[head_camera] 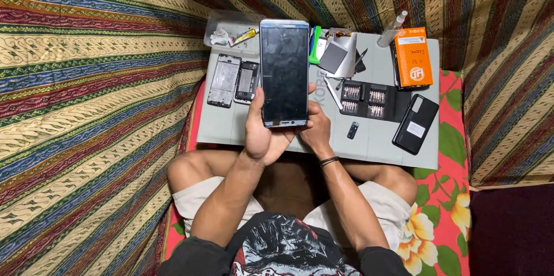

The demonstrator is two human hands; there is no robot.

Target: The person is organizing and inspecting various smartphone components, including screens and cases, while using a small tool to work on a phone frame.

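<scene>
**Smartphone held up in both hands over a repair mat**

Seated cross-legged, knees bare, in light shorts (381, 198) and a dark printed shirt (283, 247). Black band (329, 162) on the right wrist. Left hand (262, 132) wrapped around the lower left edge of a smartphone (284, 71), thumb lying along its side; right hand (316, 129) closed on the lower right corner, fingers curled behind. Phone upright, dark glass toward the camera, raised above a grey work mat (369, 146).

On the mat, right of the hands: a small dark part (352, 130), a black phone back cover (415, 124) lying tilted, an open black case of screwdriver bits (363, 100). Left of the phone: two opened phone frames (234, 81) side by side. Farther back: an orange box (413, 57), a clear spray bottle (392, 29), a green pry tool (315, 45), a clear tray (222, 25) with a small yellow tube (243, 36). Striped batik cloth (92, 91) all around, floral fabric (444, 218) below.
</scene>
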